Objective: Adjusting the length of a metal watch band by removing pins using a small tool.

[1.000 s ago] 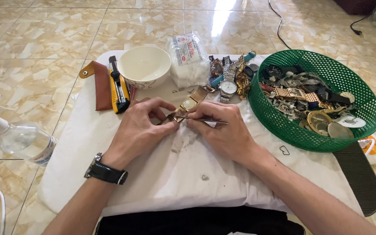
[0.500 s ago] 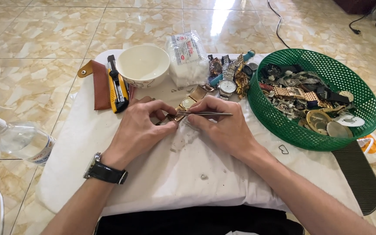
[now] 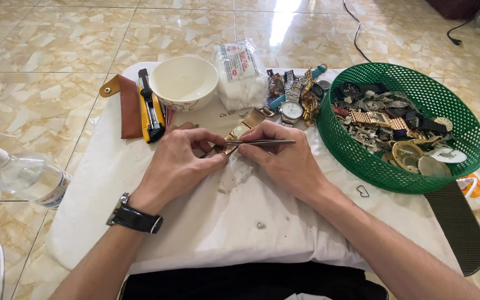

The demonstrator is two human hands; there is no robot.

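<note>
Head view: left hand [image 3: 179, 161], wristwatch on, pinches a gold watch [image 3: 234, 136] down on the white cloth [image 3: 240, 222]. Right hand [image 3: 284, 161] grips tweezers [image 3: 262, 143], tips at the watch, contact unclear. Bowl [image 3: 184, 82], knife [image 3: 151, 105] behind; green basket [image 3: 401, 128] right. Tile floor [image 3: 45, 66].

- Watch [image 3: 239, 133]: gold, squarish case with band, lying on the white cloth, partly hidden by fingers.
- Tweezers [image 3: 262, 143]: slim, silvery, lying level, tips seemingly at the band.
</note>
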